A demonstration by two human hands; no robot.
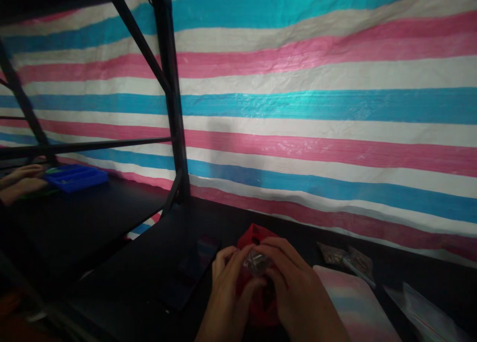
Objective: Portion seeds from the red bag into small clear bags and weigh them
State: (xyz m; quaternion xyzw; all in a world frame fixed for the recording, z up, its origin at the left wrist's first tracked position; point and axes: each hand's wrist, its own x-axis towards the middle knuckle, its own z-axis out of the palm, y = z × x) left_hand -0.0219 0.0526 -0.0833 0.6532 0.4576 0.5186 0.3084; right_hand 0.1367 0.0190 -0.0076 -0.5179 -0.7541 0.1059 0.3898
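Observation:
My left hand point(229, 282) and my right hand point(288, 277) meet at the lower middle of the head view, fingers curled inward. Between their fingertips they pinch a small crinkled clear plastic bag point(256, 263); its contents are too blurred to tell. Right under and behind the hands lies a bright red thing point(254, 231) with dark round spots or holes, mostly hidden by the fingers. Whether it is a tray or a pouch I cannot tell. Both hands are just above the black tabletop point(219, 218).
Left of my hands lies a dark glossy flat slab point(194, 267). To the right are a pale, shiny flat panel point(354, 302), small bags with brownish contents point(331, 254) and clear zip bags point(428, 312). Beyond a black post point(175, 108), another person's hands point(26, 180) are beside a blue tray point(76, 178).

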